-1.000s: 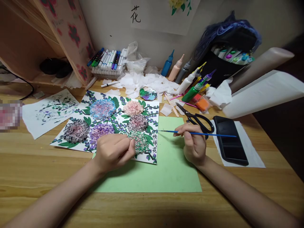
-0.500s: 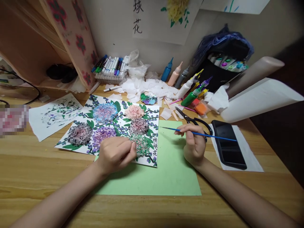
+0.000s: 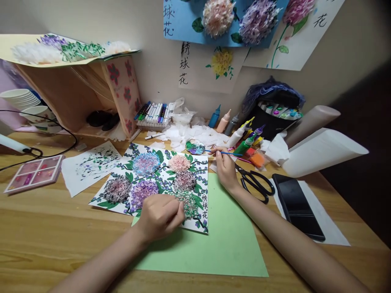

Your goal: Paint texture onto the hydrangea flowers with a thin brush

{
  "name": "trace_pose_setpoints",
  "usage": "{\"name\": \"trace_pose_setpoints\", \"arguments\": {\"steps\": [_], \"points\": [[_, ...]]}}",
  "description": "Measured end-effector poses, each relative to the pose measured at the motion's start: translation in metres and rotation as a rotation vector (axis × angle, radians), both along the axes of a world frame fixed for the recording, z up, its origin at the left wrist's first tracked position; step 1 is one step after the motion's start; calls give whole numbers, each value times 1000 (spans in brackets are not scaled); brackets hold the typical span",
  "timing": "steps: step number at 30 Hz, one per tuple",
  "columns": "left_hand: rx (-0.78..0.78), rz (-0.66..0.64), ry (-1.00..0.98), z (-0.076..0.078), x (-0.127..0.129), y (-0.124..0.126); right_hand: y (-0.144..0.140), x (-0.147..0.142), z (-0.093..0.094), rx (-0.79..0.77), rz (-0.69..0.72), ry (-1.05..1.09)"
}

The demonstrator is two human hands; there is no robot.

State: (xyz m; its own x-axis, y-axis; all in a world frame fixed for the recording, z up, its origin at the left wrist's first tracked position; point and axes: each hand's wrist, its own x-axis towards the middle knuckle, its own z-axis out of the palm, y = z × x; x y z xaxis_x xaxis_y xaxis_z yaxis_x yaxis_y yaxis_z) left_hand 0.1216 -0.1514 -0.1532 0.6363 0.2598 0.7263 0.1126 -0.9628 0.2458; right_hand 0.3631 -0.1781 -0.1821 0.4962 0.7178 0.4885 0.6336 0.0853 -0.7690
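Note:
My right hand (image 3: 225,170) pinches a blue-handled paintbrush (image 3: 234,154), with its tip at the small round palette (image 3: 195,147) of green, blue and purple paint. My left hand (image 3: 160,215) is closed in a fist and rests on the lower part of the flower picture (image 3: 164,178); nothing shows in its fingers. Fluffy flower heads in blue, pink, purple, black and green cover that white sheet, among painted leaves and stems, with black characters at the right. Beneath it lies a light green sheet (image 3: 214,256).
Black scissors (image 3: 258,183) and a phone (image 3: 297,205) lie to the right. Behind stand paint bottles (image 3: 215,117), tissue scraps (image 3: 175,135) and a marker box (image 3: 154,116). A paint-smeared paper (image 3: 94,165) and a pink compartment case (image 3: 35,174) lie left.
My right hand has carried the paintbrush up and left, from above the green sheet to the palette. My left fist stays on the picture. The view has tilted upward and left.

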Motion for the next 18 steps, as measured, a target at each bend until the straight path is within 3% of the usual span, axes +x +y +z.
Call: {"name": "trace_pose_setpoints", "arguments": {"steps": [12, 18], "points": [[12, -4, 0, 2, 0, 0, -3, 0, 2, 10, -42, -3], [-10, -10, 8, -1, -2, 2, -20, -7, 3, 209, -90, 287]]}}
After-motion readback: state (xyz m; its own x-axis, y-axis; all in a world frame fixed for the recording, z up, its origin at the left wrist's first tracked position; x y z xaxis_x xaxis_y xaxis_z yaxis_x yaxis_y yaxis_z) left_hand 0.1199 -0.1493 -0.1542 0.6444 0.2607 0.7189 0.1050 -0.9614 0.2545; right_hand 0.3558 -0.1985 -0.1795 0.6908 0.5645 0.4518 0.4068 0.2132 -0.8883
